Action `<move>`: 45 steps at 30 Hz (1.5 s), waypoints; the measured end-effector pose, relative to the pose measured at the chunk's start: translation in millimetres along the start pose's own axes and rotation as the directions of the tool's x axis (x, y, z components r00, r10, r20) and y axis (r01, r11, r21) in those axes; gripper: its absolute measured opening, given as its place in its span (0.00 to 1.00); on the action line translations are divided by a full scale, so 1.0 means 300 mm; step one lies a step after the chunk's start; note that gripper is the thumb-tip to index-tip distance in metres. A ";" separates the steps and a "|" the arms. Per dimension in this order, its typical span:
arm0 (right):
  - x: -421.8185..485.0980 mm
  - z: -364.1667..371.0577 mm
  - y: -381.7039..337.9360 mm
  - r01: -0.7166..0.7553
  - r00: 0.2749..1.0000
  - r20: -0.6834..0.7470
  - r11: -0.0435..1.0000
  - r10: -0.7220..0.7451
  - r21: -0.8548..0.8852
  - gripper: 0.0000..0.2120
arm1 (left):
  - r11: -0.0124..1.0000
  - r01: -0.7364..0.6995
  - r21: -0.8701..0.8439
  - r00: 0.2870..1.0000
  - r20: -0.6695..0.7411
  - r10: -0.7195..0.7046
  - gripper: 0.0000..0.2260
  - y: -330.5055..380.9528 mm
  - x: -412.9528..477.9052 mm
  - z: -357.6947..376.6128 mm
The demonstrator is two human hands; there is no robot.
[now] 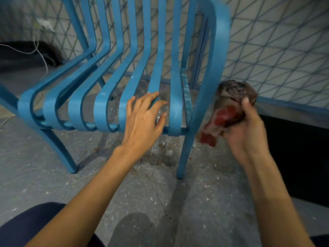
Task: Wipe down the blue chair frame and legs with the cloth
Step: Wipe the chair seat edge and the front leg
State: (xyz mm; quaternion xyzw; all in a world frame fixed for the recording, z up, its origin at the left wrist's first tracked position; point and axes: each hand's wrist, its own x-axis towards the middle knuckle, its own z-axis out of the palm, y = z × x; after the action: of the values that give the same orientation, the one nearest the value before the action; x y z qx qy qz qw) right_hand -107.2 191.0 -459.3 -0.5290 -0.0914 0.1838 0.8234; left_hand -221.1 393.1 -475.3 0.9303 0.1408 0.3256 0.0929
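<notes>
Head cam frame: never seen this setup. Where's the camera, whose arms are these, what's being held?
No machine here. A person wears one wide-angle camera on the head, looking forward and down, so the two bare arms are their own. The left hand is open, fingers spread at the seat slats of the blue chair; contact is unclear. The right hand grips a bunched cloth, grey-brown with red patches, beside the chair's side frame. The chair stands on a speckled floor with brown dirt beneath, before a mesh fence.

Fenced terrace — mesh fence, speckled floor
</notes>
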 end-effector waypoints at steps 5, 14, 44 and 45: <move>-0.047 0.091 0.142 0.089 0.991 0.105 0.993 -0.081 -0.082 0.28 | 0.999 0.015 -0.052 0.999 0.031 -0.014 0.15 -0.028 0.023 -0.029; -0.039 0.061 0.247 0.094 0.994 0.100 0.844 -0.049 -0.529 0.31 | 0.999 -0.028 0.019 0.999 0.019 0.028 0.16 -0.039 0.020 -0.014; 0.020 0.209 0.212 0.391 0.819 -0.180 0.759 -0.545 -0.521 0.26 | 0.982 -0.091 -0.166 0.987 0.115 0.111 0.25 -0.092 0.025 -0.054; 0.038 0.220 0.192 0.426 0.796 -0.170 0.737 -0.581 -0.525 0.27 | 0.982 -0.093 -0.167 0.987 0.116 0.113 0.25 -0.095 0.024 -0.053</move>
State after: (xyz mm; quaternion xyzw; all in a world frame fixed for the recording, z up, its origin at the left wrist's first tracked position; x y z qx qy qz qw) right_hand -131.2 272.2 -483.9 -0.6858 -0.1379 -0.1658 0.6951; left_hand -231.4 423.6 -466.4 0.9444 0.0596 0.2816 0.1592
